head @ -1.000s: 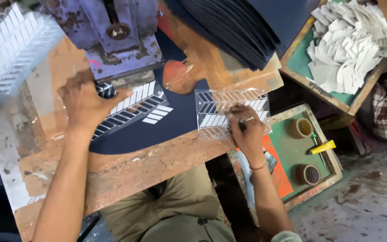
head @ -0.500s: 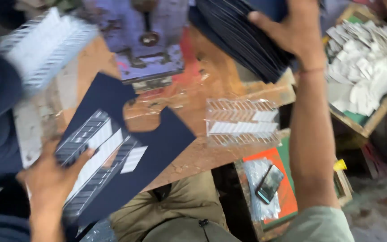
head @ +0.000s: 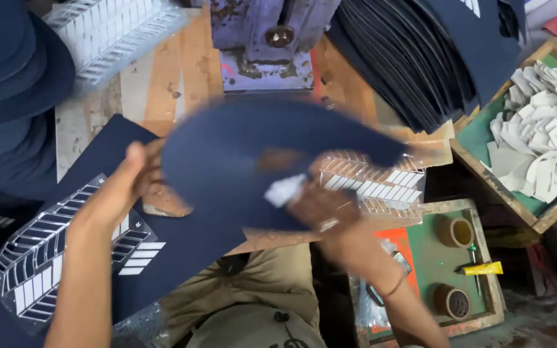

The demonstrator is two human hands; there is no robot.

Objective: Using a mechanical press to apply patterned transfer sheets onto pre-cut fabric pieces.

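- A dark navy fabric panel (head: 240, 161) is held up over the wooden workbench (head: 162, 77), blurred, just in front of the purple press machine (head: 265, 45).
- Its long axis runs roughly left to right, spanning from one hand to the other.
- The left hand (head: 120, 187) is closed on the panel's left edge, thumb on top.
- The right hand (head: 314, 209) is seen under the panel's right-lower part; it's too smeared to tell the grip for sure, though a small white patch (head: 285, 190) sits right at the fingers.
- Both hands are touching the panel, so neither is really nearer.
- A clear transfer sheet with white bars (head: 375, 183) is lying just beyond the right hand.
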